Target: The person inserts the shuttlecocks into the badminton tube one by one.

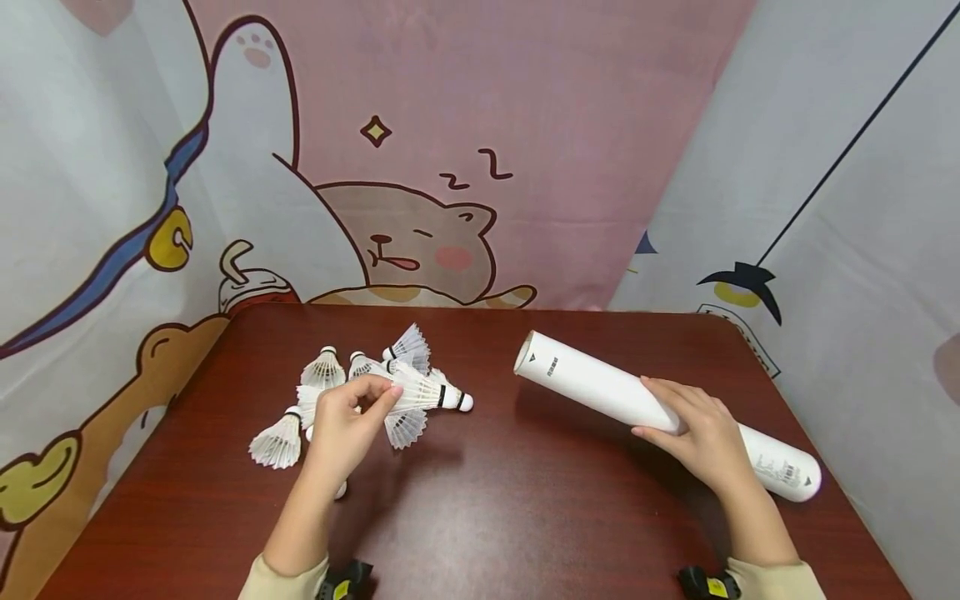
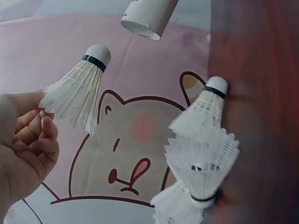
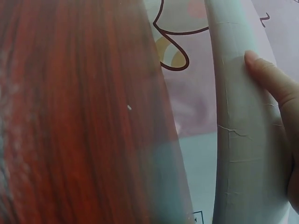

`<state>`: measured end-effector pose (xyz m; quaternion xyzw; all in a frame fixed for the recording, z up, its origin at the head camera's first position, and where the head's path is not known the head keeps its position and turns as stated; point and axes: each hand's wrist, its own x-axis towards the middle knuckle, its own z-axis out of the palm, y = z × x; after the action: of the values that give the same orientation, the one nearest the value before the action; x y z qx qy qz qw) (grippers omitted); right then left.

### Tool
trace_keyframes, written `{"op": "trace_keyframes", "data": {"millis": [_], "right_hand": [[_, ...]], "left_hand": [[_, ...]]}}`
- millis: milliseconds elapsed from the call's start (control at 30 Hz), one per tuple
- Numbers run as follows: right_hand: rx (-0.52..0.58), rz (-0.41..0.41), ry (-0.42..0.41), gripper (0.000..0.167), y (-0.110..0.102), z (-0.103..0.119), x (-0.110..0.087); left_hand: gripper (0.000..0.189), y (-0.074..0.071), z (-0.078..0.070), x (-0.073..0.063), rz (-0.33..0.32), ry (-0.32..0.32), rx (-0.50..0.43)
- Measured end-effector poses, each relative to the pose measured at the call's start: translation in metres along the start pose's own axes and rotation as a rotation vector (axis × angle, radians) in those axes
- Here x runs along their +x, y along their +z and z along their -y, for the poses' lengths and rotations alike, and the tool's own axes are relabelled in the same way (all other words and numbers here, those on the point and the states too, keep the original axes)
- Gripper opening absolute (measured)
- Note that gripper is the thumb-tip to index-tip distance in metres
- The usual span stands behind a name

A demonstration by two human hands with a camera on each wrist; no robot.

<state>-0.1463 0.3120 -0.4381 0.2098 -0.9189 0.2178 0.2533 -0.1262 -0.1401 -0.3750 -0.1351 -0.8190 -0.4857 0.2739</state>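
pinching shuttlecock (image 1: 420, 393) by feather edge, gripping tube (image 1: 592, 379), hands (left (image 1: 345, 423), right (image 1: 701, 435) respectively) apart, tabletop (image 1: 517, 500) between

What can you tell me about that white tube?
The white tube looks like creased cardboard, with small dark print, triangles and a barcode. It slants over the brown table, gripped mid-length by the right hand, its open end raised and pointing left; whether the lower end touches the table is unclear.

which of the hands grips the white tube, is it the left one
No, the right hand grips the white tube, while the left hand pinches a shuttlecock by its feathered end.
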Motion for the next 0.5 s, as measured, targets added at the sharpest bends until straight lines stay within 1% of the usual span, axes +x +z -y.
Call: {"op": "trace_keyframes", "data": {"millis": [200, 400, 500], "right_hand": [[0.023, -0.011, -0.021, 0.080, -0.001, 0.000, 0.000], [0.037, -0.020, -0.033, 0.082, -0.003, 0.002, 0.001], [0.044, -0.021, -0.041, 0.083, -0.003, 0.003, 0.001]], "left_hand": [[0.011, 0.000, -0.035, 0.012, -0.039, 0.040, -0.024], [0.011, 0.006, -0.038, 0.019, -0.071, 0.076, -0.092], [0.010, 0.009, -0.040, 0.022, -0.088, 0.074, -0.102]]}}
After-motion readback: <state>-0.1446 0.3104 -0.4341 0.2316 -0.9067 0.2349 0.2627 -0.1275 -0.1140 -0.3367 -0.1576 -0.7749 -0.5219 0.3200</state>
